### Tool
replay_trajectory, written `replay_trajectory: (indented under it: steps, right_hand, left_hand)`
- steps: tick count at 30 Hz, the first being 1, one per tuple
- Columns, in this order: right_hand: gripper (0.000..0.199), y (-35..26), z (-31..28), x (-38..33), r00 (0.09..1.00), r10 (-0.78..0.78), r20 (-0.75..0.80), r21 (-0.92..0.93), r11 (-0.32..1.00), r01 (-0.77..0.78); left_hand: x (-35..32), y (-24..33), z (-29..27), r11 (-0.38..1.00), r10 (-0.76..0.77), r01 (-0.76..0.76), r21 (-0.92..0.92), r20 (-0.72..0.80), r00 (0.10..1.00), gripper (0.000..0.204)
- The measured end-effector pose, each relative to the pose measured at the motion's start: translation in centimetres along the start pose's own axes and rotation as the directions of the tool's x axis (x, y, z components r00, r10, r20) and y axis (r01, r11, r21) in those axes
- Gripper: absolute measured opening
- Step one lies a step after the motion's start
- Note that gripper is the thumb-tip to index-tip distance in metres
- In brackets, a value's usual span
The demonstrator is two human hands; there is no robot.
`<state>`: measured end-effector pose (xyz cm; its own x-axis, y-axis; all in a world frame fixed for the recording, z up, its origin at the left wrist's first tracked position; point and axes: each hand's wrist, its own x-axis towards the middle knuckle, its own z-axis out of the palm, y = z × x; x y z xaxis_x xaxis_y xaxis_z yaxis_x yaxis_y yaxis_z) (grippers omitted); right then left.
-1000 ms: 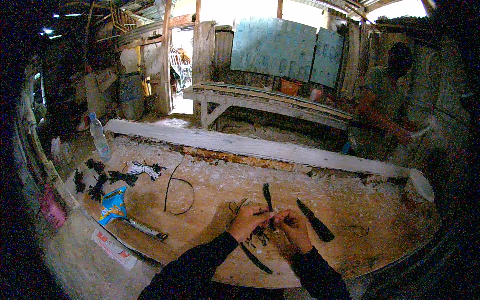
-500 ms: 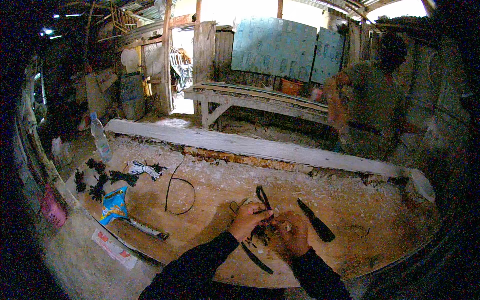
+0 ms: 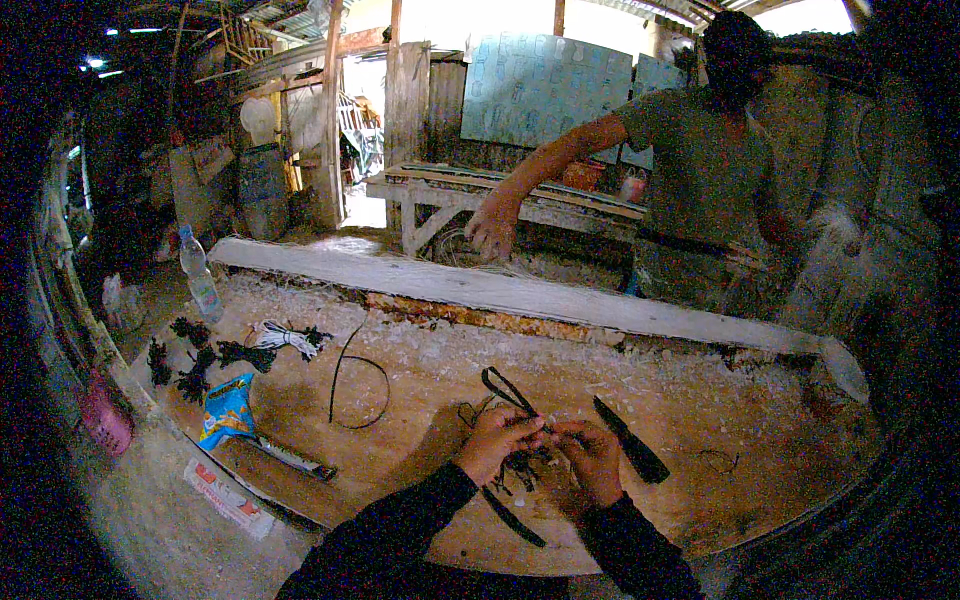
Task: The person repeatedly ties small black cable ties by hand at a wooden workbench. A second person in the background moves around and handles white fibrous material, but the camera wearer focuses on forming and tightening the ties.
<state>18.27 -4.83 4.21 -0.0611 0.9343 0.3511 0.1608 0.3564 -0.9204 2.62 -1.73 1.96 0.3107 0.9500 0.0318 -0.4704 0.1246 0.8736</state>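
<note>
My left hand point(image 3: 503, 443) pinches a narrow dark strap point(image 3: 507, 387), which stands up from the fingers in a folded loop. Close against it, my right hand point(image 3: 592, 460) has its fingertips pressed together near the strap's lower end. What lies between those fingertips is too small to make out. Beneath both hands are tangled dark strands point(image 3: 520, 468), partly hidden. A dark curved strip point(image 3: 514, 518) lies on the wooden tabletop point(image 3: 760, 480) by my left wrist. To the right of my right hand rests a flat, dark, blade-shaped piece point(image 3: 632, 440).
Several black cord bundles point(image 3: 195, 372), a white cord bundle point(image 3: 288, 340), a blue snack packet point(image 3: 228, 410) and a plastic bottle point(image 3: 201, 275) stand left. A thin dark cord point(image 3: 386, 395) curls mid-table. Beyond the pale plank point(image 3: 500, 292), a co-worker's hand point(image 3: 492, 228) reaches over.
My right fingers have risen and straightened toward my left fingertips. The strap's loop has tipped leftward. The co-worker has leaned in and stretched an arm over the plank.
</note>
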Motion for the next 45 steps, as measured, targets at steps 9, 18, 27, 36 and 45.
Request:
replay_trajectory:
  steps: [9,18,27,36,45]
  right_hand:
    - [0.006,0.0,0.0,0.0,1.0,-0.023,0.007,-0.033,0.999,0.023]
    - [0.008,3.1,0.0,0.5,0.985,0.014,0.171,0.203,0.978,-0.05]
    - [0.006,0.3,0.2,0.5,0.902,0.339,0.266,0.396,0.815,-0.423]
    - [0.006,-1.2,0.8,-0.3,0.889,0.437,0.133,0.591,0.685,-0.426]
    - [0.01,-0.9,0.8,-0.8,0.909,-0.416,0.008,-0.347,0.851,0.393]
  left_hand:
    - [-0.1,-0.1,0.2,0.999,-0.016,0.016,-0.04,0.006,1.0,0.017]
    - [0.0,-0.6,0.0,0.988,0.081,-0.087,0.128,0.052,0.995,0.014]
    - [0.3,-0.9,-0.3,0.921,0.221,-0.243,0.304,0.105,0.97,0.013]
    - [0.0,-0.2,0.4,0.958,0.138,-0.162,0.238,0.113,0.984,0.019]
    - [0.1,0.0,-0.6,0.99,-0.126,0.134,-0.033,0.184,0.975,0.026]
